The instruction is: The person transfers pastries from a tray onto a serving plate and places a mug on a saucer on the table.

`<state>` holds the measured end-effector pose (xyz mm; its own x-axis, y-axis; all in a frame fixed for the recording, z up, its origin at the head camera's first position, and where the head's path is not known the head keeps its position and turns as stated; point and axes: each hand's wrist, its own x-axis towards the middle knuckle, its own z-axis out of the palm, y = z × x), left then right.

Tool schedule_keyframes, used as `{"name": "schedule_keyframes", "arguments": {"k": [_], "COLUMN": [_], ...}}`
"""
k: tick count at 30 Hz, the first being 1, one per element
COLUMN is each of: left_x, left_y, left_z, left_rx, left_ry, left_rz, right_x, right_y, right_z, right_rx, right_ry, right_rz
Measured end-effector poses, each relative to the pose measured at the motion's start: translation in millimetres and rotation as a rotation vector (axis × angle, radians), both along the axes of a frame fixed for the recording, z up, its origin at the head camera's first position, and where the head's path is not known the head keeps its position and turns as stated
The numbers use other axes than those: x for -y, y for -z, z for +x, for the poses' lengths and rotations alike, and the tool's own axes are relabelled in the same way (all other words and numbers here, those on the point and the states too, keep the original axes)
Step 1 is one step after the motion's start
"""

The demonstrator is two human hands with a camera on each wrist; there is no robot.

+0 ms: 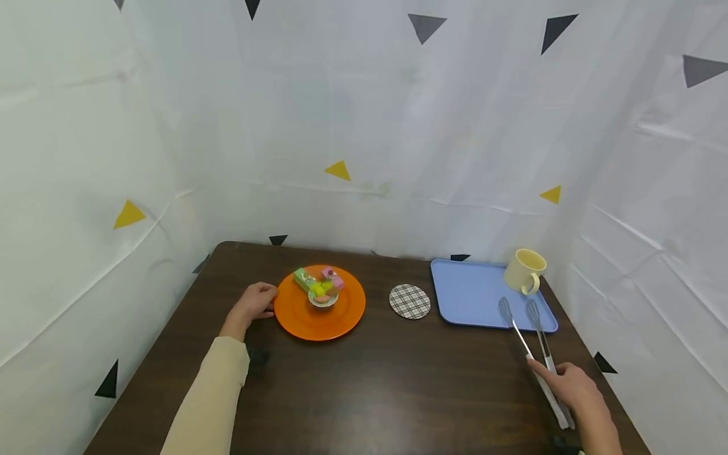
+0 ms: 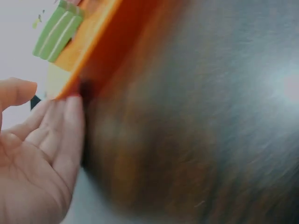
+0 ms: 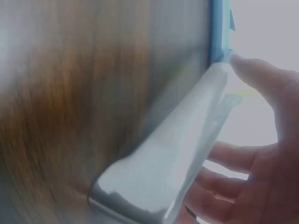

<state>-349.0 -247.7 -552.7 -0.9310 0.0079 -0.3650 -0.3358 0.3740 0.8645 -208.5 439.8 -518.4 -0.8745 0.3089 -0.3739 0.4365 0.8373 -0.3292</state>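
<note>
At the left rim of an orange plate (image 1: 298, 319) is my left hand (image 1: 257, 302). Its fingers (image 2: 65, 135) are fairly straight and touch the rim, while the thumb stands apart above it. On the plate sit a small silver cup (image 1: 323, 303) with yellow and tan pieces, a green striped block (image 2: 58, 32) and a pink block (image 1: 330, 273). My right hand (image 1: 574, 388) holds metal tongs (image 1: 543, 379) with pale handles, thumb on one arm and fingers by the other. The tong tips are apart, over the near right part of a blue tray (image 1: 463, 297).
A pale yellow mug (image 1: 520, 273) stands at the tray's back right corner. Between plate and tray lies a round checked coaster (image 1: 409, 301). White sheets (image 1: 364, 114) with coloured triangles border the dark wooden table (image 1: 387, 392) at the back and sides.
</note>
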Motion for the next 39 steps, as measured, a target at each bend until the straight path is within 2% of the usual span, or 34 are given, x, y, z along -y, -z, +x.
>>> {"name": "schedule_keyframes", "arguments": {"k": [5, 9, 13, 16, 19, 22, 25, 30, 35, 39], "left_x": [21, 23, 0, -21, -42, -65, -90, -141, -192, -220], "left_y": [-10.0, -21.8, -48.9, -70.4, -89.8, -103.4, -106.6, -101.4, -89.9, -79.7], "left_z": [6.6, 1.4, -3.9, -9.4, -15.7, -21.7, -26.0, -26.3, -26.2, -24.5], "left_rx": [-0.012, -0.085, -0.233, -0.338, -0.377, -0.367, -0.336, -0.296, -0.263, -0.244], "left_ry": [0.015, -0.010, -0.010, 0.011, 0.023, 0.047, 0.091, 0.179, 0.270, 0.300], "left_rz": [-0.089, -0.147, -0.171, -0.166, -0.126, -0.066, -0.027, -0.006, 0.007, 0.023], "right_x": [-5, -12, -9, -3, 5, 11, 13, 15, 18, 19], "right_y": [1.0, -2.3, -19.3, -34.7, -48.3, -57.7, -62.2, -65.1, -69.3, -71.8], "right_z": [-4.4, -12.2, -22.8, -32.9, -44.5, -56.1, -65.0, -77.5, -98.0, -116.3], "right_rx": [-0.008, -0.144, -0.307, -0.352, -0.364, -0.396, -0.414, -0.408, -0.394, -0.384], "right_ry": [-0.002, 0.070, 0.150, 0.173, 0.189, 0.186, 0.179, 0.154, 0.132, 0.092], "right_rz": [0.016, 0.038, 0.039, 0.043, 0.040, 0.043, 0.049, 0.049, 0.045, 0.047]}}
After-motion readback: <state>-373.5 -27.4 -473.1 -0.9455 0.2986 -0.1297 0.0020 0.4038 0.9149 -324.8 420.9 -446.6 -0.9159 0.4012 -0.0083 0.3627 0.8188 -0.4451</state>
